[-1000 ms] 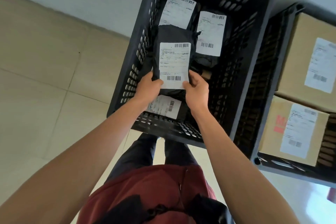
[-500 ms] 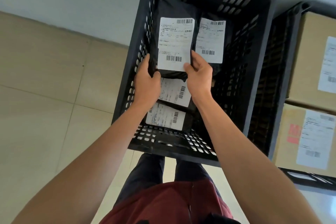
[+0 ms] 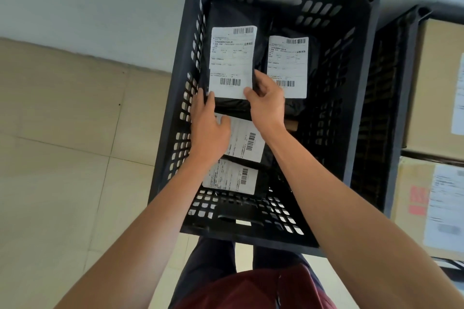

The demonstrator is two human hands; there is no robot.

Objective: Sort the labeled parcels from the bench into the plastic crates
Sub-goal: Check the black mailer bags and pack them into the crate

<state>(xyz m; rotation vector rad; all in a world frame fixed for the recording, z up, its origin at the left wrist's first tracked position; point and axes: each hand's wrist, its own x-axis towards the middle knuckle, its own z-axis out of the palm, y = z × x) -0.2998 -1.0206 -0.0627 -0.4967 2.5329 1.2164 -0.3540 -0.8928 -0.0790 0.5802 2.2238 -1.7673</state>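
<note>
Currently, as catalogued from my head camera:

Right hand (image 3: 267,101): my thumb and curled fingers pinch the near right corner of the black labeled parcel (image 3: 232,63); thumb tip lies on the label's lower edge.

Left hand (image 3: 207,125): my fingers are extended, fairly straight, touching the parcel's near left corner beside the crate wall; my thumb lies spread over the label of the second parcel (image 3: 247,140) beneath it. I grip nothing with this hand.

Parcel in hand: inside the black plastic crate (image 3: 361,63), far left part, label face up, long axis running away from me toward the far wall, barcode end nearest me. Whether it rests fully on what lies below I cannot tell.

Neighbour: a parcel (image 3: 288,65) lies just beside it on the right, same heading, label up.

Near end of crate: second parcel, slightly skewed, and a third parcel (image 3: 231,178) closest to me, labels up.

Second crate (image 3: 384,108): beside the first on my right, holding two cardboard boxes (image 3: 437,88) with labels.

Floor: beige tiles (image 3: 62,158).
</note>
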